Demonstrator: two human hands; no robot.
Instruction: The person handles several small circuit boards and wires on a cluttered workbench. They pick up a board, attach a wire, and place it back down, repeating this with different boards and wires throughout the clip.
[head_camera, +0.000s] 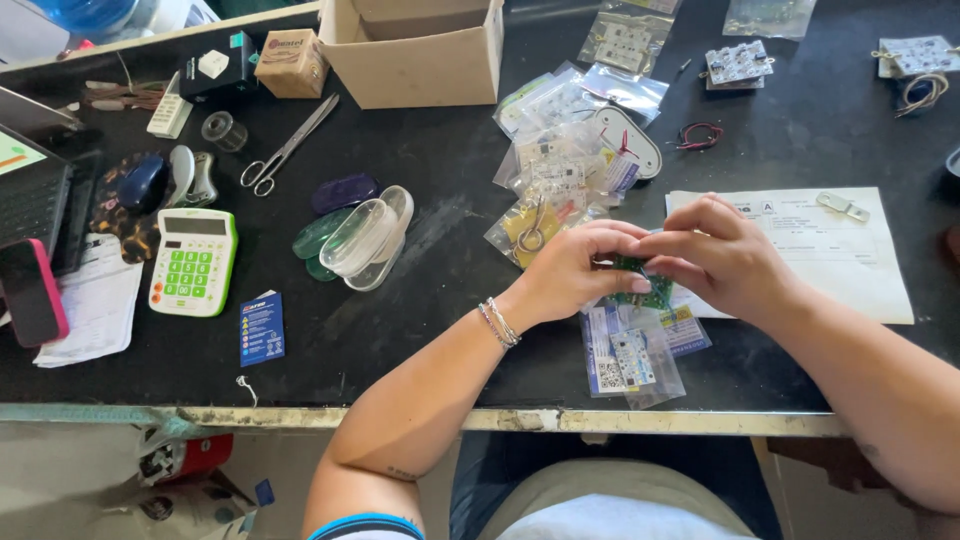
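My left hand and my right hand meet over the black table, both pinching a small green circuit board between their fingertips. Most of the board is hidden by my fingers. Just below my hands lie clear plastic bags with small boards and blue labels. Under my right hand sits a white printed sheet with a small metal bracket on it. A bracelet circles my left wrist.
More clear bags of parts lie beyond my hands, with an open cardboard box behind. To the left are scissors, clear plastic cases, a green-keyed calculator, a red phone and a blue card.
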